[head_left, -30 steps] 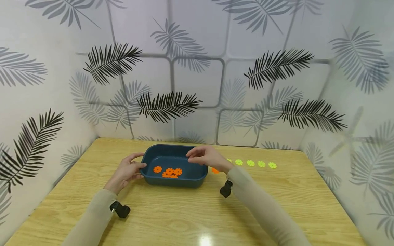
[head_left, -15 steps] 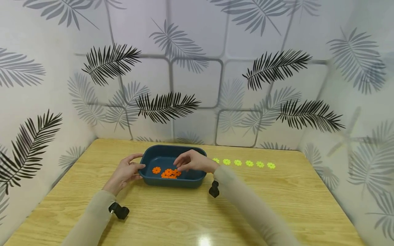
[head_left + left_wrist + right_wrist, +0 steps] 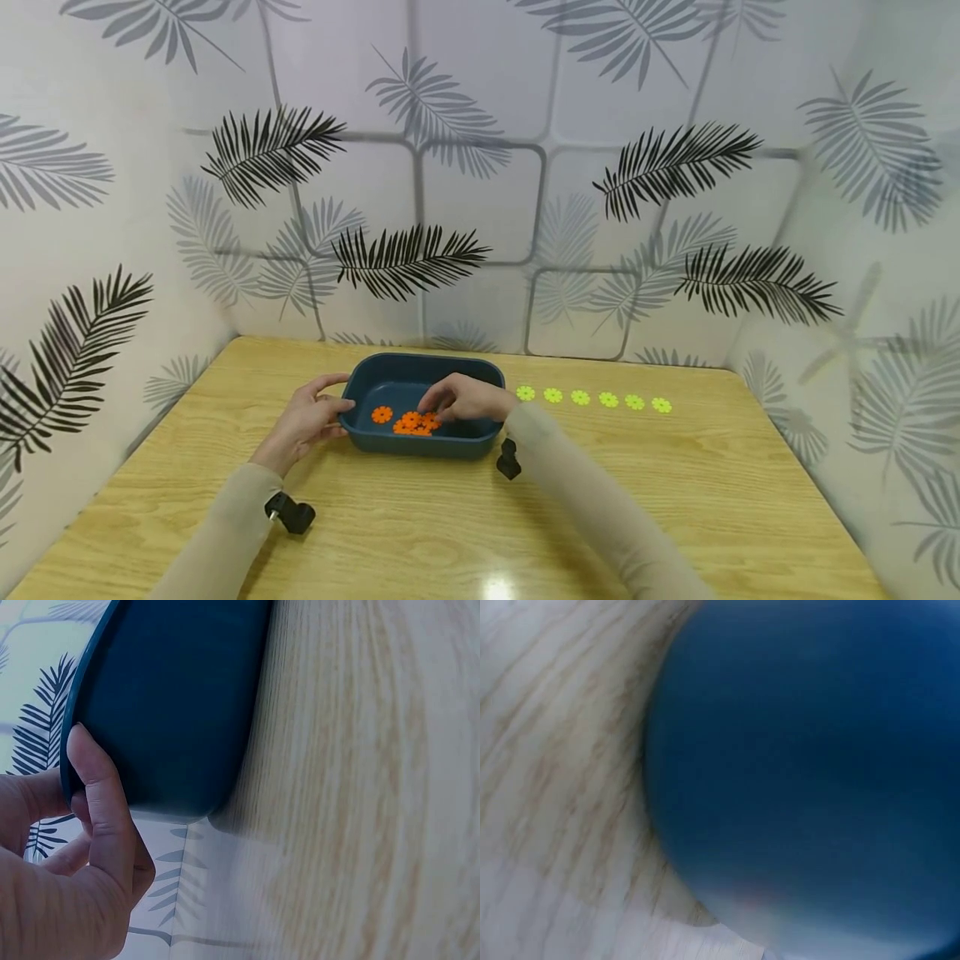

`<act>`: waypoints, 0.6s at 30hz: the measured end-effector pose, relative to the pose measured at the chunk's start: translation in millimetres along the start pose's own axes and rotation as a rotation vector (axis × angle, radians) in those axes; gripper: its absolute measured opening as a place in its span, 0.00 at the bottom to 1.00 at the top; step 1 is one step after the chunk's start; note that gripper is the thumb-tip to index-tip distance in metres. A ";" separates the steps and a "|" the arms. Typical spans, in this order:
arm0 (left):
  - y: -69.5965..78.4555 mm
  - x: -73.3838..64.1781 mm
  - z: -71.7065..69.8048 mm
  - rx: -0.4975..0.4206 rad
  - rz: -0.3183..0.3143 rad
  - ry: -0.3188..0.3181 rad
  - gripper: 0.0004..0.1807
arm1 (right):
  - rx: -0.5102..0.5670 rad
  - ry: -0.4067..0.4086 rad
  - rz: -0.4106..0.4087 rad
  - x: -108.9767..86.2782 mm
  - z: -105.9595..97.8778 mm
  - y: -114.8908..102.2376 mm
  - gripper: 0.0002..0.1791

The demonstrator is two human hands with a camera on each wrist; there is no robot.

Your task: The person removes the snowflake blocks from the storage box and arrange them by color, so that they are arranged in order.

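A dark blue rectangular tub (image 3: 420, 447) stands on the table, with several orange flower-shaped discs (image 3: 382, 414) on its floor. At its left end my left hand (image 3: 303, 421) grips the rim; in the left wrist view, digits of this left hand (image 3: 90, 855) lie on both sides of the tub's edge (image 3: 172, 712). My right hand (image 3: 468, 397) reaches over the tub's right side, fingers bent down at the right of the orange pile. Whether they pinch a disc is hidden. Only the tub's blurred outer wall (image 3: 802, 780) fills most of the right wrist view.
Several yellow-green flower discs (image 3: 580, 397) lie in a row on the wooden table (image 3: 420, 525), right of the tub. Behind the table rises a wall (image 3: 480, 208) with a leaf pattern.
My right hand has moved left and down inside the tub, to the orange discs. An orange disc right of the tub is now out of sight. My left hand stays at the rim.
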State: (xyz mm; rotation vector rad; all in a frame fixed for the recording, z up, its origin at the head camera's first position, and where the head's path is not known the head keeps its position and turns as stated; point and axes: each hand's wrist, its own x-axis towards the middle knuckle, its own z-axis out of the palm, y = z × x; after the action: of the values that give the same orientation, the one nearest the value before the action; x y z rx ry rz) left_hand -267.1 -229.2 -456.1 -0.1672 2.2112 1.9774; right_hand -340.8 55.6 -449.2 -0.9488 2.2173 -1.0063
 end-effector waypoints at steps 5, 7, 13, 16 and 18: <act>0.7 0.8 -0.1 0.003 0.007 -0.004 0.32 | -0.088 -0.048 0.018 6.9 1.4 0.9 0.19; 0.4 1.0 -0.1 -0.001 0.008 -0.005 0.32 | -0.130 -0.065 0.003 9.3 2.1 1.4 0.20; 0.0 1.3 0.4 -0.010 0.009 -0.010 0.32 | -0.236 -0.080 -0.044 13.2 3.9 2.5 0.21; 0.4 0.8 0.3 0.001 0.007 -0.003 0.32 | -0.261 -0.073 -0.026 12.7 4.9 1.0 0.21; 0.7 0.3 0.0 0.007 0.009 -0.002 0.33 | -0.270 -0.062 -0.011 12.6 6.0 0.6 0.19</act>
State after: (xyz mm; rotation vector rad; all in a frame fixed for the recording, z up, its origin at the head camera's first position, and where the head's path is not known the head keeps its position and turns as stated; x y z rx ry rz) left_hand -267.5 -229.2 -455.5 -0.1543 2.2216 1.9734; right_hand -344.6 43.6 -455.3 -1.0931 2.3361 -0.6824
